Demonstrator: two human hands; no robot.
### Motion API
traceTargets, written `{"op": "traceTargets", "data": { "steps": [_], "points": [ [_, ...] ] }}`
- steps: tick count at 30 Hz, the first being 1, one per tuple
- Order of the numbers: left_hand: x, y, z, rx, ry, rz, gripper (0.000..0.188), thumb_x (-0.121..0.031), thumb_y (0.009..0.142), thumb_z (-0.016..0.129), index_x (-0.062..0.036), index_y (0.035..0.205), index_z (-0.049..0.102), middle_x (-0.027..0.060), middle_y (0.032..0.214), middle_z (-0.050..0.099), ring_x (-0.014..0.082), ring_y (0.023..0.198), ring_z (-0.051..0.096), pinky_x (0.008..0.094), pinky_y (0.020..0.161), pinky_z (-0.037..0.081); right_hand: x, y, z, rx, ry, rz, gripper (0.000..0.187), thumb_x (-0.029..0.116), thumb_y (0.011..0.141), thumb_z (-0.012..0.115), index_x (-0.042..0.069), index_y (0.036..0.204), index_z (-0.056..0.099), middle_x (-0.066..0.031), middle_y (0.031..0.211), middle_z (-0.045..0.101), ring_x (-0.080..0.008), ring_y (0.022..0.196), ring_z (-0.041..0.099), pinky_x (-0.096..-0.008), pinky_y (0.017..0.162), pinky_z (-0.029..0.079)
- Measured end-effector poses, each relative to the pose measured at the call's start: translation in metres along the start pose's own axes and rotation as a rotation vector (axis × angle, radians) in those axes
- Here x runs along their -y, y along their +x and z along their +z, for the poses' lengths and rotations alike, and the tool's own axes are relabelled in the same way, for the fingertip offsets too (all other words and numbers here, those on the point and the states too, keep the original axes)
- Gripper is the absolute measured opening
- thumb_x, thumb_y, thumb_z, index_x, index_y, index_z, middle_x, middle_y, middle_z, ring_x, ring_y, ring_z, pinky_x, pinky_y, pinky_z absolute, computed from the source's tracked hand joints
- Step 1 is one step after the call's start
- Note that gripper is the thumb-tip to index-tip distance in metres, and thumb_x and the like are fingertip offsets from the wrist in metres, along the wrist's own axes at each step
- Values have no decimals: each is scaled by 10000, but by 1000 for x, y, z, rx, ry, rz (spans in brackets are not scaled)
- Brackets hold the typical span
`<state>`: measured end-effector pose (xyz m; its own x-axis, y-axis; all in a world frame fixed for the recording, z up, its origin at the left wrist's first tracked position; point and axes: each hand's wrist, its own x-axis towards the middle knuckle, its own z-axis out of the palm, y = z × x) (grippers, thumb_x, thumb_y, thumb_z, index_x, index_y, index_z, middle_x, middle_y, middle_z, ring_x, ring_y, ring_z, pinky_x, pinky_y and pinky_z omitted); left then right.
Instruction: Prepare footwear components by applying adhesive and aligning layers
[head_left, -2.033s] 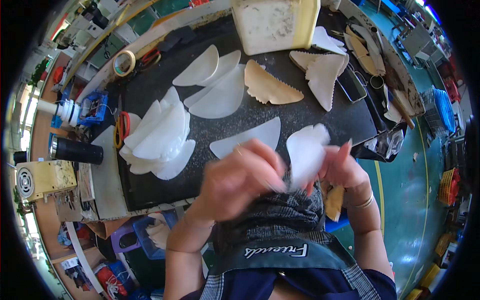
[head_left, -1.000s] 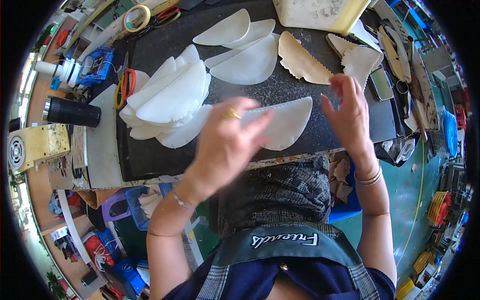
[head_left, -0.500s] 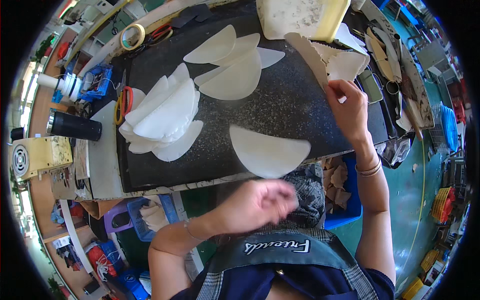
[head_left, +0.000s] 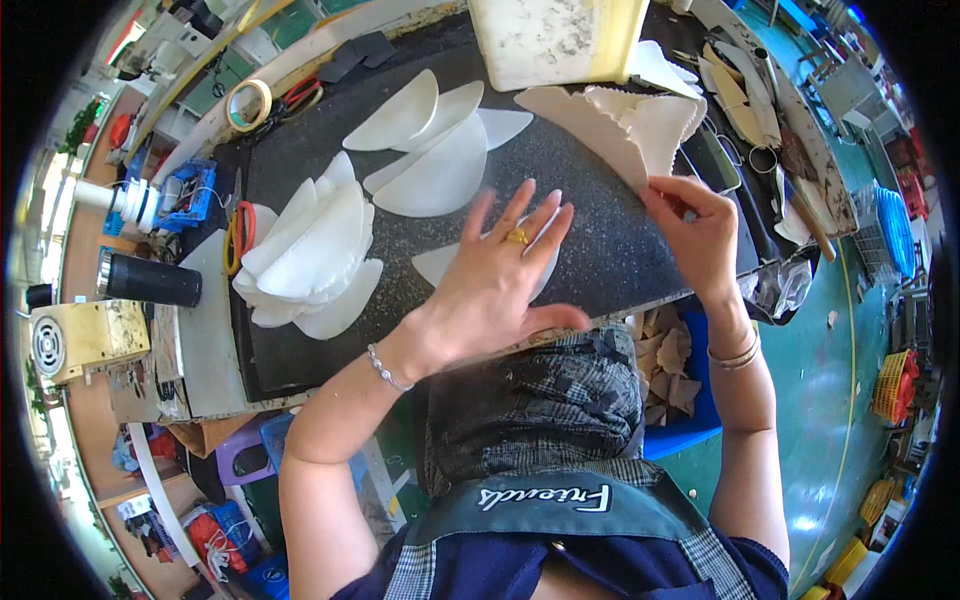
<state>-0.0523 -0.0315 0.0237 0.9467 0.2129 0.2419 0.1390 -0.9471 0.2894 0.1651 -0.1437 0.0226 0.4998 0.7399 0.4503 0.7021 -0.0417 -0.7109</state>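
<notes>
My left hand (head_left: 490,275) hovers over the front of the black work surface, fingers spread, with nothing gripped. Beneath it lies a white half-moon piece (head_left: 434,265), mostly covered by the hand. My right hand (head_left: 695,235) pinches the near tip of a beige piece with scalloped edges (head_left: 640,125), which rests toward the back right. Several pale half-moon pieces (head_left: 430,175) overlap at the back middle. To the left is a thick pile of white half-moon pieces (head_left: 310,240).
A cream container (head_left: 555,45) stands at the back. Orange-handled scissors (head_left: 240,235), a tape roll (head_left: 248,105) and a black bottle (head_left: 150,277) are on the left. Tools and strips (head_left: 745,100) crowd the right edge. A blue bin (head_left: 700,400) with beige scraps sits below.
My left hand has swung up from near my apron to above the half-moon piece, its fingers spreading. My right hand keeps its pinch on the scalloped piece. The view has shifted slightly.
</notes>
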Motion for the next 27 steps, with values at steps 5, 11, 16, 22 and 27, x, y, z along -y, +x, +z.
{"op": "traceTargets", "data": {
  "steps": [5, 11, 16, 22, 27],
  "points": [
    [-23, 47, -9, -242, -1083, -360, 621, -334, 888, 666, 85, 1303, 470, 175, 1155, 630, 226, 1077, 607, 349, 960, 457, 30, -14, 6, 148, 467, 275, 90, 35, 836, 698, -21, 905, 710, 16, 760, 659, -11, 670, 549, -161, 603, 444],
    [-25, 74, -6, -92, -976, -284, 296, -160, 947, 591, 68, 1134, 616, 87, 915, 686, 85, 847, 617, 231, 758, 531, 26, -18, -8, 80, 587, 301, 52, 19, 819, 716, -9, 819, 672, -8, 710, 651, -34, 643, 572, -175, 572, 448],
    [8, 83, 3, -448, -245, -290, 217, -110, 923, 577, -10, 1096, 662, 127, 784, 708, 178, 541, 644, 307, 448, 496, -13, -25, -39, -326, 920, 344, 118, 133, 944, 581, 25, 907, 613, -46, 719, 636, -68, 574, 552, -190, 502, 417],
    [-3, 71, -5, -338, -33, -115, 593, -394, 745, 753, 9, 1160, 626, 186, 1133, 635, 272, 1156, 519, 404, 988, 389, 4, -46, -44, -63, 842, 403, 166, 150, 976, 531, 6, 924, 595, -82, 709, 643, -76, 444, 523, -194, 399, 408],
    [-38, 44, -23, -319, -1310, -219, 359, -156, 794, 767, 49, 1056, 633, 106, 964, 674, 141, 927, 610, 279, 811, 482, 50, -59, -16, 196, 872, 434, 83, 34, 917, 602, -43, 940, 625, -62, 789, 642, -81, 636, 584, -209, 567, 480]
  ]
}}
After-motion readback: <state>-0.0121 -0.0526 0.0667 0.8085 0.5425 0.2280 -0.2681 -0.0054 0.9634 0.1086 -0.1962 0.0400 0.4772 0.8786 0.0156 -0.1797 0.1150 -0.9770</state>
